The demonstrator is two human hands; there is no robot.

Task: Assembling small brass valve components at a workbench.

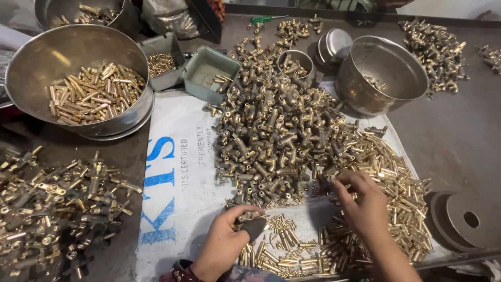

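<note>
My left hand [225, 242] is closed around a dark brass valve body [251, 223] just below the big heap of brass fittings [274, 125] in the middle of the table. My right hand [362, 202] rests palm down with its fingers curled onto the pile of short brass tubes [394, 177] on the right, pinching at small pieces; what it grips is hidden. More small brass pins [279, 245] lie scattered between my two hands on the white printed sack [180, 183].
A large steel bowl [31, 62] of brass rods stands far left, another steel bowl [412, 73] far right. Two small grey trays [209, 68] sit at the back. Assembled brass parts [52, 209] are heaped at left. Grey metal discs [464, 219] lie at right.
</note>
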